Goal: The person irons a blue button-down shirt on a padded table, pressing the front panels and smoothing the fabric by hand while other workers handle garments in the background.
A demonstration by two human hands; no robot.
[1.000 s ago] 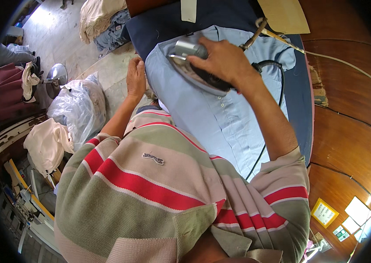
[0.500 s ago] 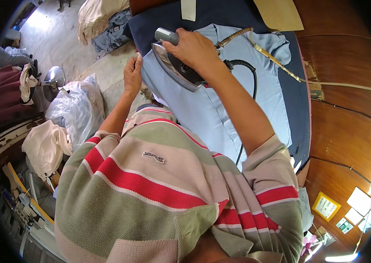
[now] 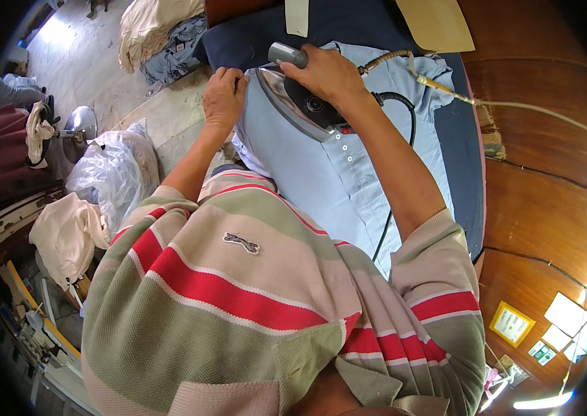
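A light blue shirt (image 3: 293, 170) with a row of small white buttons lies spread on the dark blue padded ironing surface (image 3: 463, 163). My right hand (image 3: 335, 75) is wrapped round the grey handle of a steam iron (image 3: 300, 104), whose metal plate rests on the shirt near its far left edge. Beside the iron's tip, my left hand (image 3: 224, 98) is closed, fingers pinched at the edge of the shirt. A black cord (image 3: 408, 111) and a wrapped hose (image 3: 385, 61) run from the iron to the right.
A brown wooden panel (image 3: 536, 180) borders the ironing surface on the right. Beyond my left hand lie piled clothes (image 3: 162, 35) on the floor. A clear plastic bag (image 3: 120, 163) and a cream cloth (image 3: 65, 232) sit at the left. A white strip (image 3: 297, 17) lies at the far edge.
The iron and my right hand have shifted right across the shirt, uncovering more buttons. My left hand has moved right and a little farther away, closer to the iron's tip.
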